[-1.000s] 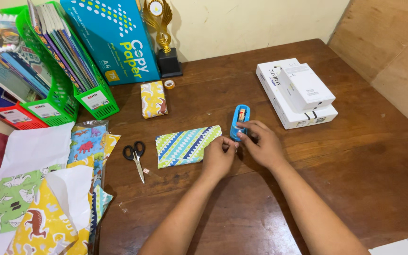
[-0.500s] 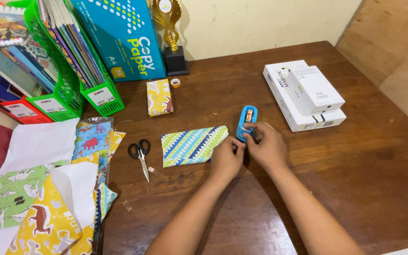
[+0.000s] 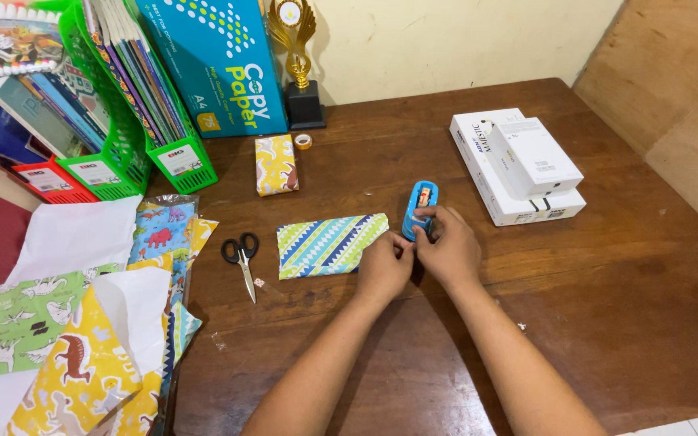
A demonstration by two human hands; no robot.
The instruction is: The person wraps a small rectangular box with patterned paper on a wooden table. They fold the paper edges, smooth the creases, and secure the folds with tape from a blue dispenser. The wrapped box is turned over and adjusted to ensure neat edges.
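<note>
Landmark: blue tape dispenser (image 3: 419, 208) on the wooden table (image 3: 632, 282).

Right hand (image 3: 444, 249): fingers closed on the dispenser's near end, grasping it.

Left hand (image 3: 383, 266): just left of the dispenser, fingertips pinched together, probably on a bit of tape; too small to confirm.

Striped wrapped parcel (image 3: 329, 245): left of the dispenser, touching the left hand.

Scissors (image 3: 241, 253): farther left.

White boxes (image 3: 519, 165): right of the dispenser.

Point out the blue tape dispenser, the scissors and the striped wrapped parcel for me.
blue tape dispenser (image 3: 422, 202): head view, on its upper blue body, above the fingers.
scissors (image 3: 241, 252): head view, at the pivot just below the black handles.
striped wrapped parcel (image 3: 325, 245): head view, middle of its patterned top face.
</note>
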